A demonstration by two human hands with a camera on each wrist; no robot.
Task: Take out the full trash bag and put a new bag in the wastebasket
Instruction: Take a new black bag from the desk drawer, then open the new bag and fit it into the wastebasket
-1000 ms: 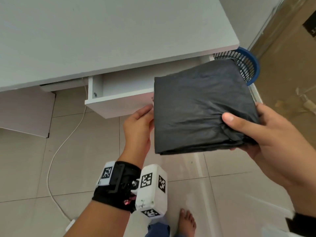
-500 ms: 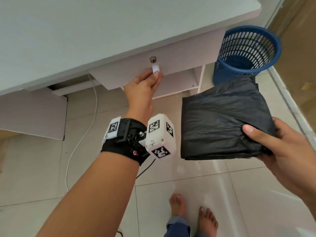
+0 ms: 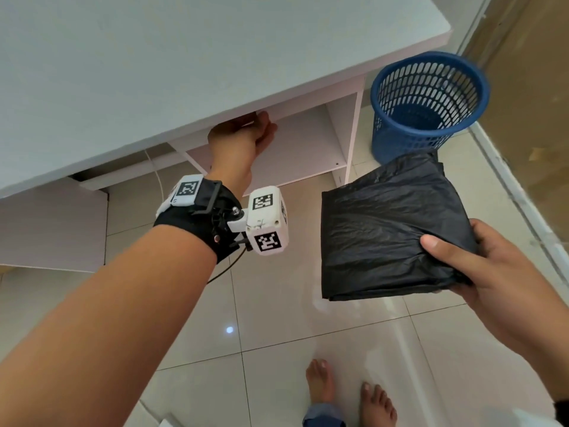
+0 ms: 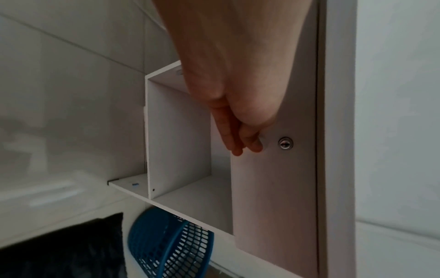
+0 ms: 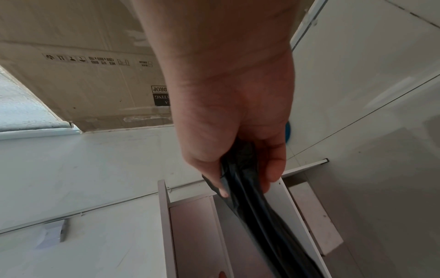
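Observation:
A folded black trash bag (image 3: pixel 388 235) is pinched at its right edge by my right hand (image 3: pixel 446 257), thumb on top and fingers underneath; the right wrist view shows the same grip (image 5: pixel 245 180) on the bag (image 5: pixel 252 210). The blue mesh wastebasket (image 3: pixel 428 103) stands on the floor right of the desk, with no bag in it. My left hand (image 3: pixel 246 134) reaches under the desk edge. Its straight fingers (image 4: pixel 238 143) touch the closed drawer front (image 4: pixel 273 188) beside a metal lock (image 4: pixel 285 143). The basket (image 4: pixel 166 244) and bag (image 4: pixel 59 250) show low in the left wrist view.
The white desk top (image 3: pixel 184 57) overhangs the drawer. An open shelf compartment (image 3: pixel 308 143) sits below it. A white cable (image 3: pixel 157 177) hangs behind the desk. Cardboard (image 3: pixel 529 118) lies at the right. My bare feet (image 3: pixel 320 383) stand on the tiled floor.
The drawer, open a second ago, is now shut, with my left hand following it in under the desk. The bag in my right hand has moved down and right, uncovering the basket.

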